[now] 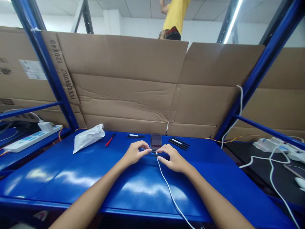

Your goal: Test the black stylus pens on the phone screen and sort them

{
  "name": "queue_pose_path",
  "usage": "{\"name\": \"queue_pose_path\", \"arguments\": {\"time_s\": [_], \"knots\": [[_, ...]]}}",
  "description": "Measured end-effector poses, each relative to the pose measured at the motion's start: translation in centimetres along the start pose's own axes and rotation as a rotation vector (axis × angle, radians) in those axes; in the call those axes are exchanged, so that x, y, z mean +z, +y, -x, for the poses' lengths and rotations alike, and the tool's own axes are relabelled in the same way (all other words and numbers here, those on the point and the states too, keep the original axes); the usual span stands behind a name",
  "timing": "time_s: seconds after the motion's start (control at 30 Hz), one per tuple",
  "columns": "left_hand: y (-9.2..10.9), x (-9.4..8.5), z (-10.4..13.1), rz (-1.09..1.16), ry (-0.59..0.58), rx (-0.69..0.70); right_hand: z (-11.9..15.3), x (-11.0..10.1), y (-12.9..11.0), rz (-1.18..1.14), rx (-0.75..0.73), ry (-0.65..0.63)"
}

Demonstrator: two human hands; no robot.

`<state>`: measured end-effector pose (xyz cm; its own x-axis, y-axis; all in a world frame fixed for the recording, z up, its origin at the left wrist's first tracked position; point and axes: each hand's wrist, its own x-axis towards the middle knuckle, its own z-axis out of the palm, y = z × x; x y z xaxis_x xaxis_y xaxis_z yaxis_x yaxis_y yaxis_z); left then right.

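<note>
Over the blue desk (114, 190), a dark pen with a blue part (152, 154) lies level between both hands. My left hand (136, 152) pinches its left end between thumb and fingers. At the pen's right end, the thumb and forefinger of my right hand (173, 158) close around it; the tip is partly hidden. A phone (156, 142) rests flat just behind the hands, and a white cable (168, 184) runs from its near end toward the front edge. Several black pens (179, 143) lie to the right of the phone.
Left of the phone are another dark pen (134, 136), a red pen (110, 140) and a white plastic bag (88, 137). Cardboard sheets (124, 79) wall off the back between blue posts (267, 68). Power strips (33, 137) sit at the sides. A person in yellow (176, 16) stands beyond.
</note>
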<state>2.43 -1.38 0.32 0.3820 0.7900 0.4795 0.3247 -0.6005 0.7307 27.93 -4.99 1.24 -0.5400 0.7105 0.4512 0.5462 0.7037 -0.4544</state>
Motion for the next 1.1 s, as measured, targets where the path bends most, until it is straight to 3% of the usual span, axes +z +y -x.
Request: {"name": "queue_pose_path", "arguments": {"time_s": [0.13,0.3,0.47,0.67,0.77,0.93,1.1], "knots": [[0.4,0.7,0.2,0.003,-0.036,0.014,-0.3,0.5,-0.5,-0.008,-0.022,-0.017],[0.5,1.0,0.1,-0.044,-0.03,0.006,-0.3,-0.7,0.3,0.014,0.018,-0.021],[0.3,0.2,-0.1,0.005,0.036,-0.042,0.2,-1.4,2.2,0.124,0.062,-0.04],[-0.1,-0.6,-0.2,0.022,0.057,-0.079,0.3,-0.2,4.0,0.18,0.138,-0.064],[-0.3,-0.3,-0.2,-0.009,0.022,-0.036,0.2,0.1,3.7,0.149,0.139,-0.066],[-0.2,0.4,0.0,-0.028,-0.004,-0.004,0.1,-0.4,1.6,0.061,0.095,0.062],[0.4,1.0,0.2,0.055,-0.041,-0.01,-0.1,0.6,-0.3,0.01,-0.005,-0.027]]}}
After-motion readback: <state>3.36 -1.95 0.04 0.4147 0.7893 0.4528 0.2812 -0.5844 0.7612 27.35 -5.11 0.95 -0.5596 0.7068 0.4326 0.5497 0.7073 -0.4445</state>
